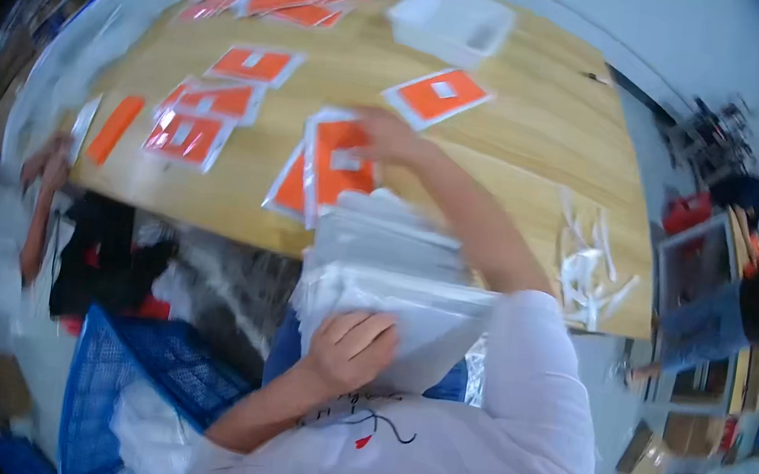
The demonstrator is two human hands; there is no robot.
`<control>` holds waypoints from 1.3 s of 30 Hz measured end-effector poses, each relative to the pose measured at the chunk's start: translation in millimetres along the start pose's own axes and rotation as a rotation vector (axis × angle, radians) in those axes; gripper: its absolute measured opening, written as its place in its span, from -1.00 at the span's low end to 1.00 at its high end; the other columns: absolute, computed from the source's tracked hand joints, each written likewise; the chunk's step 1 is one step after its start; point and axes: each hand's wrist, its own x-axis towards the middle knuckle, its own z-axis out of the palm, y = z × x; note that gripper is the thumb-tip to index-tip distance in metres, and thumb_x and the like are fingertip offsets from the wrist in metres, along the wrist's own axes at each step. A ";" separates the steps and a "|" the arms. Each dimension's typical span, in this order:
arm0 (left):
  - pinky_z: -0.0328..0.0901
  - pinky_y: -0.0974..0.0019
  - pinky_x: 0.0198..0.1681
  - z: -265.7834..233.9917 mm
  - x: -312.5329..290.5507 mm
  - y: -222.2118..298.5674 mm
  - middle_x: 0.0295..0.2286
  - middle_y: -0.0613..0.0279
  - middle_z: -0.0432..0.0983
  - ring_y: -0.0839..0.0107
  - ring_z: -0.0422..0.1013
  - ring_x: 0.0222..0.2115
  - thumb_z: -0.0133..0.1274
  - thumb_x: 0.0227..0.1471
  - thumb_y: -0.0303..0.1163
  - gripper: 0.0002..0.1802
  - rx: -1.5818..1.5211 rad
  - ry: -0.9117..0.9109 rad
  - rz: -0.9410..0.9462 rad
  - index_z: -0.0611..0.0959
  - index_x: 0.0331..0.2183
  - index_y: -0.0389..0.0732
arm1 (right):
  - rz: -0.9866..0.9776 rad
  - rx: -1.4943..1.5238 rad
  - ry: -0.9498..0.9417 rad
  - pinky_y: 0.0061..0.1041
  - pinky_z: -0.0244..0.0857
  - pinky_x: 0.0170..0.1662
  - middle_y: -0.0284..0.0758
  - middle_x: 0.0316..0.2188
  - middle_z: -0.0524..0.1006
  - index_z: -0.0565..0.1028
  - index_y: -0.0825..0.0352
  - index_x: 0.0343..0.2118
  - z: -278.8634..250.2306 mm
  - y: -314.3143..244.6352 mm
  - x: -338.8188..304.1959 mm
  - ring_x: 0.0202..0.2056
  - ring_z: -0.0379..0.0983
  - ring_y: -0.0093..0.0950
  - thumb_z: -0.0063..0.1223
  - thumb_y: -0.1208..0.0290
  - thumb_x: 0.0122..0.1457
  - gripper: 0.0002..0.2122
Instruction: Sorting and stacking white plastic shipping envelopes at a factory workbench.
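My left hand presses a thick stack of whitish plastic bags against my lap, its fingers curled over the near face. The stack leans on the table's near edge. Beyond it, my right hand reaches over the table, blurred by motion, at the upper right corner of an orange packet in a clear sleeve. That packet carries a small pale label and overlaps a second orange packet. Whether my right fingers grip it, I cannot tell.
On the wooden table lie more orange packets, a white plastic bin and loose white strips. A blue basket stands at lower left. Another person's hands are at the table's left edge.
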 end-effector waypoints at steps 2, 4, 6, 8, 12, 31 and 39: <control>0.26 0.37 -0.25 -4.2 3.0 -0.1 -0.20 0.24 0.46 0.37 0.36 -0.28 0.14 -0.19 -0.47 -0.78 -0.033 -0.022 0.043 0.60 -0.36 -0.16 | 0.187 0.097 -0.125 -0.32 0.16 0.10 -0.17 0.08 0.34 0.25 0.21 0.16 15.3 5.9 12.1 0.04 0.29 -0.17 0.25 -0.08 -0.28 -0.13; 0.26 0.34 -0.25 -5.3 0.0 -4.8 -0.20 0.22 0.46 0.31 0.35 -0.27 0.14 -0.17 -0.47 -0.80 0.030 -0.046 -0.018 0.61 -0.36 -0.18 | 0.202 0.071 -0.023 -0.27 0.16 0.08 -0.16 0.04 0.37 0.23 0.25 0.16 33.3 12.1 15.2 -0.01 0.33 -0.15 0.26 -0.18 -0.35 -0.05; 0.26 0.33 -0.24 -2.7 -3.0 -5.7 -0.20 0.21 0.46 0.30 0.35 -0.28 0.14 -0.16 -0.47 -0.80 0.001 -0.049 0.012 0.61 -0.35 -0.19 | 0.346 -0.089 -0.115 -0.23 0.23 -0.03 -0.18 -0.11 0.49 0.35 0.25 0.06 14.2 -1.2 11.9 -0.14 0.40 -0.14 0.26 -0.17 -0.33 -0.15; 0.26 0.31 -0.23 -3.3 -5.2 -2.9 -0.19 0.19 0.45 0.27 0.35 -0.29 0.13 -0.15 -0.47 -0.79 0.008 -0.042 0.005 0.61 -0.34 -0.21 | 0.425 -0.024 -0.149 -0.24 0.25 -0.09 -0.19 -0.20 0.52 0.41 0.28 -0.04 5.6 3.1 -5.1 -0.20 0.42 -0.14 0.24 -0.17 -0.32 -0.22; 0.27 0.29 -0.22 0.0 -4.1 -4.6 -0.17 0.15 0.44 0.24 0.36 -0.30 0.14 -0.13 -0.46 -0.77 -0.003 -0.090 0.021 0.61 -0.31 -0.24 | 0.594 0.173 -0.021 -0.36 0.32 -0.27 -0.25 -0.43 0.55 0.50 0.38 -0.31 7.2 17.9 -75.0 -0.40 0.46 -0.30 0.24 0.01 -0.18 -0.50; 0.32 0.36 -0.41 -34.7 21.8 22.2 -0.27 0.32 0.46 0.26 0.43 -0.41 0.11 -0.14 -0.45 -0.80 0.146 -0.322 -0.220 0.58 -0.34 -0.19 | 0.687 0.777 1.462 -0.61 0.33 -0.12 -0.19 -0.14 0.50 0.36 0.44 0.03 -188.4 -242.5 -296.8 -0.18 0.47 -0.49 0.01 0.49 0.16 -0.64; 0.27 0.40 -0.49 -45.0 11.9 29.8 -0.31 0.29 0.45 0.34 0.35 -0.54 0.09 -0.23 -0.52 -0.80 0.009 -0.241 -0.056 0.57 -0.40 -0.18 | 0.234 0.881 1.107 -0.65 0.32 -0.11 -0.13 -0.16 0.52 0.42 0.50 -0.04 -169.3 -213.1 -284.3 -0.25 0.47 -0.52 0.08 0.58 0.08 -0.66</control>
